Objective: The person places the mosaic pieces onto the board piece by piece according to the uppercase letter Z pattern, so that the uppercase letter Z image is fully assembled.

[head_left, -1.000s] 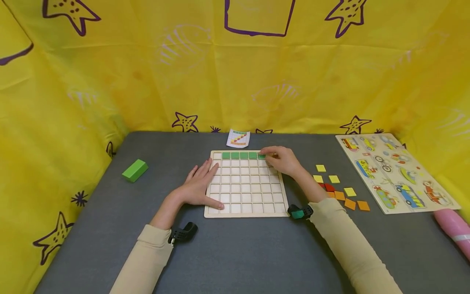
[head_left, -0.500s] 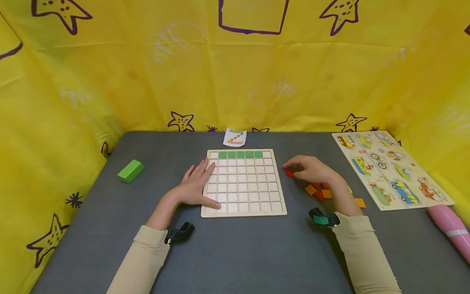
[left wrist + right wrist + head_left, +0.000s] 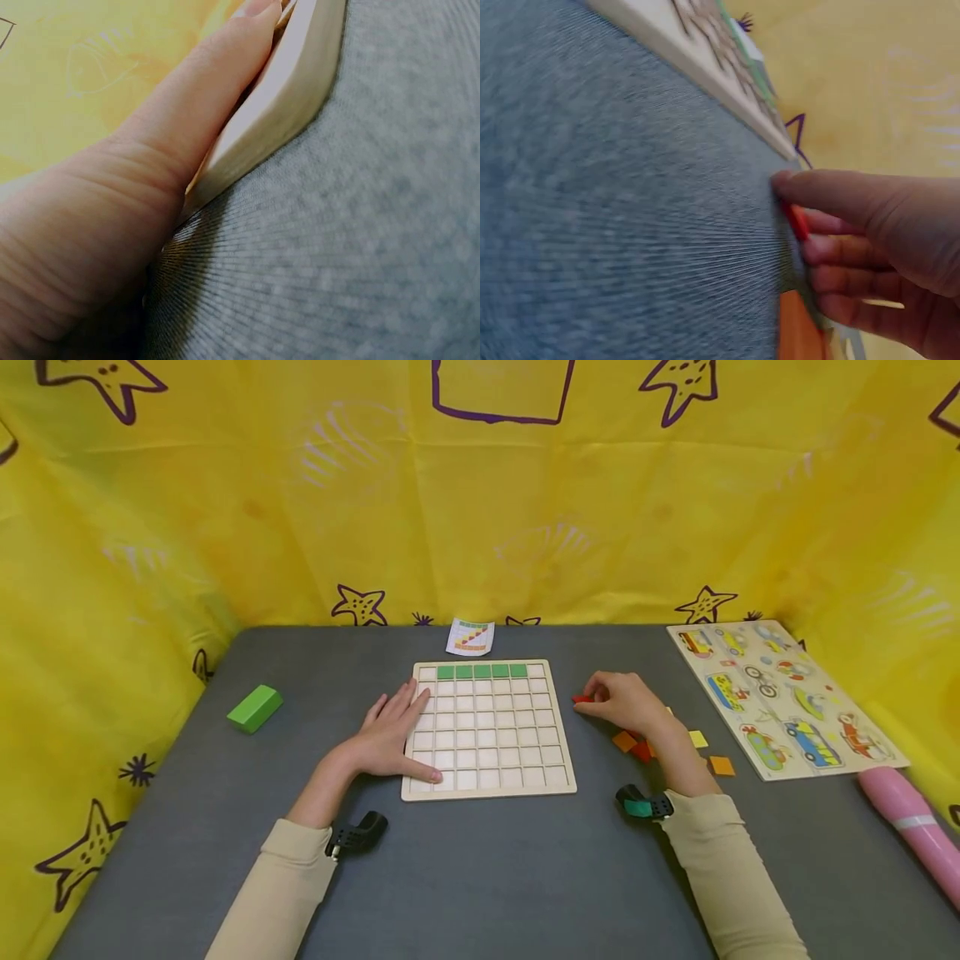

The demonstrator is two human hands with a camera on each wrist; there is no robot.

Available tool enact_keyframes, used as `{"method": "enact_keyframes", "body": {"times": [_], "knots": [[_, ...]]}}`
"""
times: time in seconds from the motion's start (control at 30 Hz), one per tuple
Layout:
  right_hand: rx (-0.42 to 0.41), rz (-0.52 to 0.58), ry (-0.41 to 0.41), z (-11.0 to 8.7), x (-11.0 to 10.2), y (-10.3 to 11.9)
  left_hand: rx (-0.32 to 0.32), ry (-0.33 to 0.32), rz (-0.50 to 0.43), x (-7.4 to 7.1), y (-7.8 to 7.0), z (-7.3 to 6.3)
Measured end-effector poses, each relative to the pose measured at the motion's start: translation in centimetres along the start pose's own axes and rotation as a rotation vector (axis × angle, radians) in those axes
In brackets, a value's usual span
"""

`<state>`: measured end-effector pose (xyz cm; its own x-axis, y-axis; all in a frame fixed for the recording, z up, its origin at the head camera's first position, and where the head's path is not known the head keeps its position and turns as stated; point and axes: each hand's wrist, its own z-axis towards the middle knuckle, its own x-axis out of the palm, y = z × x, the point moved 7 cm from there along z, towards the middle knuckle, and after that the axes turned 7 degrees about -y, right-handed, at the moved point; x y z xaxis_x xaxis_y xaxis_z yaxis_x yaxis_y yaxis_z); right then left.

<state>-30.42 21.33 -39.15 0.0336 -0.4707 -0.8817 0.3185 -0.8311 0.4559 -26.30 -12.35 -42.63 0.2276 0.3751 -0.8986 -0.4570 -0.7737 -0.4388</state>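
A wooden grid board (image 3: 487, 792) lies on the table, with several green tiles (image 3: 482, 672) in its top row. My left hand (image 3: 386, 739) rests spread over the board's left side; its thumb (image 3: 202, 90) lies along the wooden edge in the left wrist view. To the right of the board, my right hand (image 3: 628, 702) pinches a red tile (image 3: 581, 699) between thumb and fingers, just over the table. The right wrist view shows this red tile (image 3: 797, 221) partly covered by the fingers. Orange (image 3: 623, 741), red (image 3: 641, 751) and yellow (image 3: 697, 739) tiles lie loose by the right wrist, some hidden beneath it.
Behind the board lies a small pattern card (image 3: 470, 637). A green block (image 3: 255, 708) sits at the left. On the right are a picture puzzle board (image 3: 780, 702) and a pink cylindrical object (image 3: 903, 806). Yellow cloth (image 3: 465, 527) stands around the table.
My right hand has left the green tile at the board's top right, moved right, and picked out a red tile. My left hand stays on the board; the whole view shifts slightly.
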Motion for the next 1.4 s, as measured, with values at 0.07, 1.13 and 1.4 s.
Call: {"method": "enact_keyframes", "body": {"times": [0.07, 1.13, 1.4], "knots": [[0.039, -0.032, -0.017, 0.2, -0.1, -0.4, -0.003, 0.001, 0.001, -0.1, 0.0, 0.0], [-0.148, 0.055, 0.018, 0.0, -0.6, -0.1, -0.006, 0.012, -0.004, 0.0, 0.1, 0.0], [-0.182, 0.060, 0.038, -0.2, -0.5, -0.1, -0.003, 0.009, -0.004, 0.0, 0.1, 0.0]]}}
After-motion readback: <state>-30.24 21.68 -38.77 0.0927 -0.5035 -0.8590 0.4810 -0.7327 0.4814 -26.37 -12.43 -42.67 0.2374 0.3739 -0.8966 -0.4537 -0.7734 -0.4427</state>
